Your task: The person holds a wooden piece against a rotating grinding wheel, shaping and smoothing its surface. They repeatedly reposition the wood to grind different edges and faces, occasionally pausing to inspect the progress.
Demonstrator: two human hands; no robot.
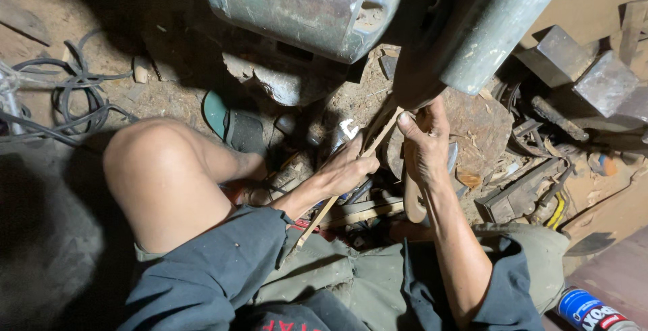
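Floor: bare dirt strewn with wood chips and sawdust [169, 98]; no bench, the person sits on the ground with one bare knee [158, 169] raised.
Overhead: worn green metal machine housing [304, 7] and a grey cylinder [499, 23] hang over the work spot.
Left edge of floor: coiled black cable [74, 94].
Right edge: metal blocks [587, 67], scrap iron and hand tools in a heap; a blue can [587, 311] at the bottom right corner.
Left hand [347, 169]: closed round a thin wooden strip [334, 199], about mid-length.
Right hand [425, 142]: thumb pressed on the strip's upper end, fingers curled behind it; what else it holds I cannot tell.
Strip: slants from the lap up to just below the cylinder.
Step, as judged: steadying and lining up the strip.
Next move calls for: firm two-handed hold, fingers kept clear of the machine.
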